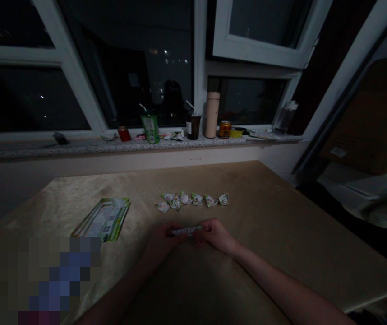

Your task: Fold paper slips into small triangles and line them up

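Observation:
Both hands meet at the middle of the brown table (264, 225). My left hand (161, 243) and my right hand (215, 234) each pinch one end of a narrow folded strip of white and green paper (186, 231), held flat just above the tabletop. Just beyond the hands lies a row of several small folded paper pieces (193, 199) in the same white and green print. To the left a green and white leaflet (102, 219) lies flat on the table.
A window sill (78, 145) behind the table carries a green cup with a straw (150, 127), a dark cup (193, 125), a tall beige flask (211, 114), a red can (123, 133) and an orange can (225, 129). A chair or bed with pale items (366, 189) stands at right.

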A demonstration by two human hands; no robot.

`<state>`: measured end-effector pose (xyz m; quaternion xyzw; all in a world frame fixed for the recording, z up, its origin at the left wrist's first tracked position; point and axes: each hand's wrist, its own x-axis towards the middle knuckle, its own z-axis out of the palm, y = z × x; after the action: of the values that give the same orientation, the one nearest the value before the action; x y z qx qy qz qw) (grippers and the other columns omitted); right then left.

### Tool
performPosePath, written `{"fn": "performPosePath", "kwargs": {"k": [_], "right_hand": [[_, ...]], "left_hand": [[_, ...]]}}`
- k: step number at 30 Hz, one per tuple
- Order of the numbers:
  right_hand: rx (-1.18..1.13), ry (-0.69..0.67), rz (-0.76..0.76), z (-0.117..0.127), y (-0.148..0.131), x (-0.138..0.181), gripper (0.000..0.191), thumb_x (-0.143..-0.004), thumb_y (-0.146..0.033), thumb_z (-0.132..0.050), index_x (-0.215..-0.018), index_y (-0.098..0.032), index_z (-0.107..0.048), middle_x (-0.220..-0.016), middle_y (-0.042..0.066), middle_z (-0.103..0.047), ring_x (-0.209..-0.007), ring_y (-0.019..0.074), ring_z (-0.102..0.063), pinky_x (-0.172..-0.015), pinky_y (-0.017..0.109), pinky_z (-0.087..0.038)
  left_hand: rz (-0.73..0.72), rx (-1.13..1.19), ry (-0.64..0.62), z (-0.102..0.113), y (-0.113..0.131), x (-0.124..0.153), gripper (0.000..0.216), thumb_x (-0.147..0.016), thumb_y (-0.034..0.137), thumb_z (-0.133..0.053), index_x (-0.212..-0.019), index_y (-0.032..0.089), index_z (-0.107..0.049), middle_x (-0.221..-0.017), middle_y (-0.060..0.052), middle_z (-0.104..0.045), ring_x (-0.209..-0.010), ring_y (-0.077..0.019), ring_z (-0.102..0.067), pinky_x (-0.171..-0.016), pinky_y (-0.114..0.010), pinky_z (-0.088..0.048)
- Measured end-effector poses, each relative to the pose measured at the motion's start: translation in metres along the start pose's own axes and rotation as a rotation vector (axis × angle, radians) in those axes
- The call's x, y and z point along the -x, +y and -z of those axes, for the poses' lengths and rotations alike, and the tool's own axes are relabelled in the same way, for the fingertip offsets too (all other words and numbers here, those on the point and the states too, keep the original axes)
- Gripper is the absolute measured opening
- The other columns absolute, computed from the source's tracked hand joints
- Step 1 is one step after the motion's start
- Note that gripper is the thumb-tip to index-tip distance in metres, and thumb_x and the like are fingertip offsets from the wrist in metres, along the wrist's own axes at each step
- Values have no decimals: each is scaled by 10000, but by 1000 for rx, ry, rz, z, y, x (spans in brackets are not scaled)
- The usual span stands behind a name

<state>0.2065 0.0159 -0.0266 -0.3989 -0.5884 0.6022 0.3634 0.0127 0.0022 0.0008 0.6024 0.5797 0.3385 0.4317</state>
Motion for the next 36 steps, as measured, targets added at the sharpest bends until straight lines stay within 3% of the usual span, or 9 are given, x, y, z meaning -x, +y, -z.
{"fn": "performPosePath", "kwargs": {"k": [7, 14, 18, 24, 36], "right_hand": [[64, 26, 8, -1, -3, 2, 465, -660, -598, -682, -627, -135, -652, -578, 28, -650, -540, 147, -593, -542, 252, -451], [86, 19, -14, -2, -5, 4, 446, -602, -572, -729, -644, -133, -668, -602, 27, -669, -567, 157, -607, -535, 242, -443], [43, 12, -14, -2, -9, 5, 441, -620, -576, -714, -620, -141, -643, -581, 21, -656, -541, 147, -597, -537, 243, -448], [-23, 44, -35, -3, -11, 7, 438, -565, -551, -764, -608, -153, -587, -561, 0, -640, -490, 124, -571, -500, 222, -426], [-60, 110, -46, -5, -11, 6, 449, -534, -549, -781, -554, -148, -580, -529, -8, -625, -481, 117, -554, -509, 230, -420]], "left_hand": [[1, -10, -6, 0, 1, 1, 313, -616, 414, -704, -816, 173, -698, -773, -28, -718, -768, -255, -665, -673, -293, -481], [-10, -22, -15, 0, 0, 1, 348, -617, 423, -678, -852, 166, -694, -811, -44, -720, -794, -262, -662, -707, -303, -481], [-17, -45, -92, 3, 3, 2, 362, -629, 425, -680, -875, 161, -715, -824, -42, -728, -804, -261, -658, -705, -296, -469], [-1, -54, -210, 4, 2, 2, 334, -722, 472, -599, -720, 161, -720, -675, -38, -713, -657, -232, -652, -591, -274, -451], [-60, -53, -173, 4, 2, 2, 282, -737, 439, -591, -734, 182, -706, -690, -30, -709, -679, -238, -644, -617, -282, -447]]}}
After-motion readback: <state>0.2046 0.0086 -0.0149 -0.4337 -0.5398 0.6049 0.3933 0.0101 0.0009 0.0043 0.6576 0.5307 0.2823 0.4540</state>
